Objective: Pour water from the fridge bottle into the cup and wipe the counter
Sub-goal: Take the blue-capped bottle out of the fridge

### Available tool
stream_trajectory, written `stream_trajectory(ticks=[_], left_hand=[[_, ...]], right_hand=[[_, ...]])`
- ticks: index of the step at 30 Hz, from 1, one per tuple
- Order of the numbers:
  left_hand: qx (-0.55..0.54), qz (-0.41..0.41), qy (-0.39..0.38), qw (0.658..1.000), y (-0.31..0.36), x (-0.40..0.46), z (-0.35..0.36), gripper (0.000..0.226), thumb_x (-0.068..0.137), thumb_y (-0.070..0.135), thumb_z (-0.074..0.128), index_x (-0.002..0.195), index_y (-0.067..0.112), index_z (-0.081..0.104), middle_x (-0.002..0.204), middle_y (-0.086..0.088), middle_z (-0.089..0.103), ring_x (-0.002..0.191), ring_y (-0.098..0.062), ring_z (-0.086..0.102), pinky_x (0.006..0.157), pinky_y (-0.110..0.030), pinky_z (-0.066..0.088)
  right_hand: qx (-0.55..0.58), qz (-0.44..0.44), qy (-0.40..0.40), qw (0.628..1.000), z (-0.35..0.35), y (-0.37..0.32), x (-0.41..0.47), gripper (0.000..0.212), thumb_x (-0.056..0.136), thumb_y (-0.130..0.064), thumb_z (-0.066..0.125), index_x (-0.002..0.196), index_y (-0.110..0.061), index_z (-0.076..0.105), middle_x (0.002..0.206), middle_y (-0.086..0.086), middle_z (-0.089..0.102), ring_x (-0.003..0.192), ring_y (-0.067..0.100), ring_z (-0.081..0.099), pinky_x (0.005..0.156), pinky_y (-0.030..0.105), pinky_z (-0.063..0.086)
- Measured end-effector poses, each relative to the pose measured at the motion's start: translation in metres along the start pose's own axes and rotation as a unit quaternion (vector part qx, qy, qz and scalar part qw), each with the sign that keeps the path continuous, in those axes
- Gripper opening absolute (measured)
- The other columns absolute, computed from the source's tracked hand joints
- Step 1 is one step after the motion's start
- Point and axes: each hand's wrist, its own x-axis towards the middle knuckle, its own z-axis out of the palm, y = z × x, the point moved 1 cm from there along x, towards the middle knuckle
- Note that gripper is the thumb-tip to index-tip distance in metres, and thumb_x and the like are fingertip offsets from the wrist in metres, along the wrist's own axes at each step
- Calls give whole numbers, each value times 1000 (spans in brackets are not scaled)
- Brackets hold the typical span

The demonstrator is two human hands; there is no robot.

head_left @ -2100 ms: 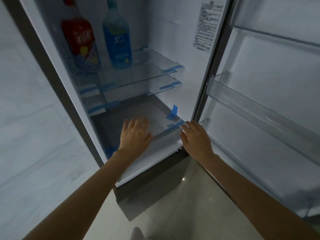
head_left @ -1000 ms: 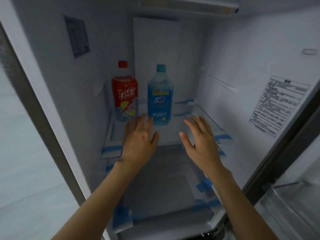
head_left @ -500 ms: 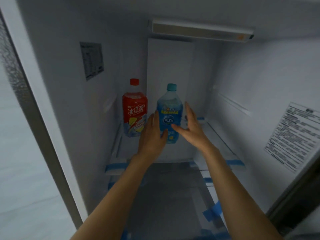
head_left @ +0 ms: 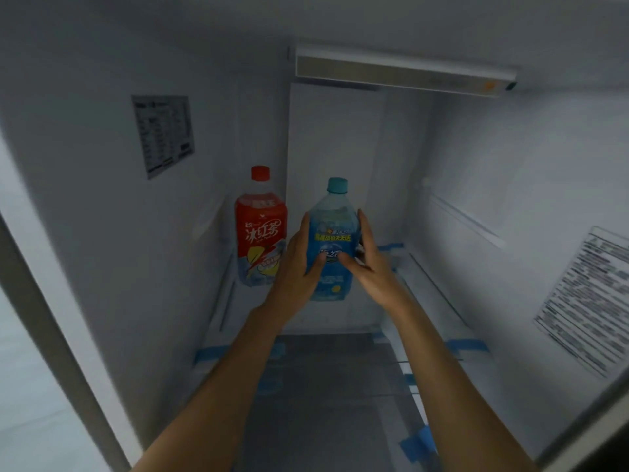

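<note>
white fridge (head_left: 476, 185) interior, dim, door open; sticker (head_left: 163, 136) on left wall, light bar (head_left: 401, 71) overhead, blue tape (head_left: 468, 345) on shelf edges. blue bottle (head_left: 332, 233) standing on upper shelf (head_left: 425, 277), cap on, just right of red bottle (head_left: 260, 226), the two close but apparently not touching.

half a second back: both hands near blue bottle, fingers straight, not yet closed. now: left hand (head_left: 297, 267) wrapped round bottle's left side, thumb across label; right hand (head_left: 369, 264) wrapped round right side, thumb meeting on the front. both grips clamped on blue bottle. can't tell whether base has left the shelf; looks to be sitting there or barely lifted.

meaning for task: reach finished, grasp made, fetch step now at lift-and-withdraw. very early overall; pouring and wiping not started, cup and desk out of view. next move likely calls for lifting straight, drawing out toward the opening, keeping clear of red bottle at left. risk, as a guess: cold, possibly damp plastic slipping, or left knuckles nudging red bottle over.
</note>
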Motion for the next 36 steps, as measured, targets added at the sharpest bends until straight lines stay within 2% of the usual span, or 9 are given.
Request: stream_trajectory(ticks=[4,7,12,16,18,24,27,30,36], left_hand=[[-2,11,3,1000,-3,-1,1,70,96,55,38,153,35,3,148,2,37,135,-13,39,108,-49,39],[0,32,19,999,4,-7,-1,64,97,53,37,151,40,5,143,9,38,131,-8,39,108,-46,39],[-57,30,26,998,25,-30,-9,62,98,45,44,151,42,13,146,12,37,135,-13,37,107,-48,40],[-113,41,33,992,54,-56,-25,60,98,35,49,150,38,20,145,13,41,135,-14,40,106,-48,41],[-135,40,38,989,67,-74,-33,60,98,33,50,150,40,21,146,14,40,136,-12,40,107,-46,41],[-118,44,44,991,90,-141,-56,60,94,45,46,145,52,16,135,45,27,132,15,28,103,-4,27],[-130,28,16,991,90,-175,-66,59,92,51,45,143,58,16,135,31,34,131,5,37,106,-17,36],[-148,11,-15,989,89,-212,-73,58,92,50,46,141,61,17,135,16,41,128,-2,44,105,-36,45],[-195,-40,-47,979,85,-283,-82,59,91,47,48,140,62,19,138,11,38,127,-4,46,99,-39,50]], right_hand=[[6,-21,19,1000,1,-1,-3,68,97,-22,50,142,-49,8,140,-17,41,123,3,51,98,25,48],[17,-36,40,998,2,-5,-12,66,94,-28,52,146,-44,14,140,-17,45,123,9,53,99,31,49],[52,-40,93,994,9,-23,-39,61,90,-34,57,141,-47,26,136,-12,52,120,9,55,94,29,52],[99,-63,120,986,15,-53,-69,56,92,-19,54,136,-43,29,132,-13,52,112,-2,58,84,20,53],[106,-74,128,983,20,-66,-87,56,94,-21,57,137,-43,30,133,-14,53,116,3,58,88,27,54],[90,-75,145,982,53,-92,-151,57,94,-19,53,140,-42,28,131,-18,56,119,14,58,87,23,52],[82,-51,150,984,71,-98,-186,57,93,-19,53,139,-40,28,128,-19,58,116,9,59,85,21,52],[60,-24,169,983,90,-99,-220,58,94,-28,57,142,-39,27,136,-1,54,118,14,58,89,25,53],[58,4,154,986,126,-101,-280,55,96,-15,56,141,-33,29,134,10,53,117,15,59,87,22,52]])
